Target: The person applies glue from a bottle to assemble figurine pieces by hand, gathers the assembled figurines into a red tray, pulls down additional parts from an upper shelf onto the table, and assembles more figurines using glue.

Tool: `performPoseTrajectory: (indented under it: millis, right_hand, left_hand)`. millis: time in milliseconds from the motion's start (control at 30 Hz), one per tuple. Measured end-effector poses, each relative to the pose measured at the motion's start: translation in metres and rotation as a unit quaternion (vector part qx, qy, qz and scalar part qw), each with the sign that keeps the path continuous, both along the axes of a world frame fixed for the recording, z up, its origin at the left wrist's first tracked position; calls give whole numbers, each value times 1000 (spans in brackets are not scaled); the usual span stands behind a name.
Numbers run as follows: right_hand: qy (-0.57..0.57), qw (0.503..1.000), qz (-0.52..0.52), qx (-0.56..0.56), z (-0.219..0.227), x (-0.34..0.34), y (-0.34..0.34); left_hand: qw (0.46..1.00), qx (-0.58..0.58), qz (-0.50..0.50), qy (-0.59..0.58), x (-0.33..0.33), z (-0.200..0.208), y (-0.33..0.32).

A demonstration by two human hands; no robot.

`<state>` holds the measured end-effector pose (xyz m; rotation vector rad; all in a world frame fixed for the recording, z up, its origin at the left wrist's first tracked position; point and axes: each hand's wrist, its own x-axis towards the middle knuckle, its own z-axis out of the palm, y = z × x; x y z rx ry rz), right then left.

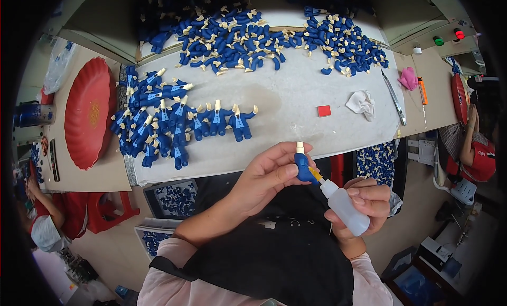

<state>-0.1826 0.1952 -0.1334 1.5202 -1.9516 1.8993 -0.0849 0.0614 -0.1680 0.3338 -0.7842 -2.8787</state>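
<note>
Between the fingers and thumb of my left hand (269, 174) is a small blue figurine body (303, 168), its cream neck pointing up. My right hand (364, 203) grips a translucent white squeeze bottle (346, 208) with a yellowish nozzle (315, 174). The nozzle tip meets the side of the figurine body, or comes very close to it. Both hands are in front of the table's near edge, above a black apron (264, 253). On the table at left, several blue figurine bodies with cream necks and hands (217, 118) lie grouped together, some in a row.
Loose blue arms with cream hands (232, 42) are heaped at the back of the white tabletop (222, 158). Toward the right lie a red square (324, 111), crumpled tissue (361, 104) and tweezers (393, 99). A red scalloped tray (90, 113) stands left. Co-workers sit at both sides.
</note>
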Motion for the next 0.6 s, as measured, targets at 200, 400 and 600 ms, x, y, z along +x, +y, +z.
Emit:
performPoseTrajectory:
  millis: [200,400,600]
  right_hand:
    - [18,1000,10,15,0,1,1]
    - [33,999,21,16,0,-1,1]
    - [38,999,17,24,0,-1,1]
  left_hand:
    - [1000,3,2,8,1,2,1]
    - [1000,2,2,14,1,1,2]
    - [1000,5,4,12,1,1,2]
